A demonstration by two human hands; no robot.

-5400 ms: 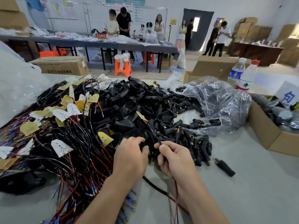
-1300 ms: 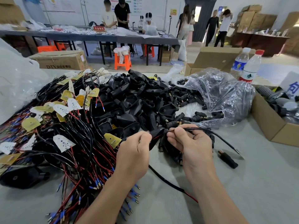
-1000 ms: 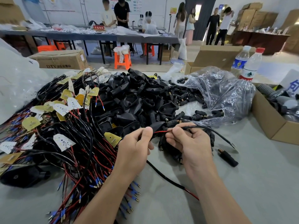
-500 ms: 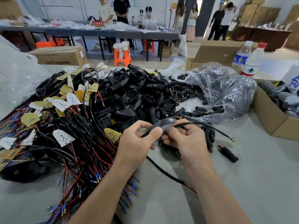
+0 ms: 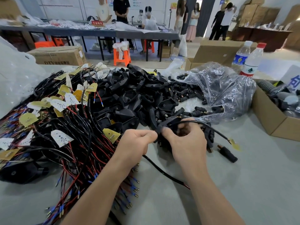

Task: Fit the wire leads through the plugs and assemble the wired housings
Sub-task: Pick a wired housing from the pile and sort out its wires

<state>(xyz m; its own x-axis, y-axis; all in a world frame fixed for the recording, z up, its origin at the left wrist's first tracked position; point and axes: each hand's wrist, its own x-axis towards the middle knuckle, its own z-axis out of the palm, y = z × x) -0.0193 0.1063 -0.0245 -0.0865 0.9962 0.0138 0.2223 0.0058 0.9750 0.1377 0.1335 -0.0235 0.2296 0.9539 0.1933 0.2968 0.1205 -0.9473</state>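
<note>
The left hand (image 5: 138, 142) pinched the narrow end of a black housing (image 5: 162, 127). The right hand (image 5: 186, 140) had fingers curled round the black lead (image 5: 216, 132) where it left the housing, just in front of the housing pile (image 5: 133, 98). Housing prob. light, rigid plastic. Lead limp & springy, so best gripped close to its tip. A clear bag (image 5: 227, 88) spilled small black plugs (image 5: 197, 113). The cardboard box (image 5: 269, 122) at right held grey hose & misc. parts.

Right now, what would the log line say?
left hand: pinches housing | right hand: grips housing, wire | wire: trails right | loose plug: on table
</note>
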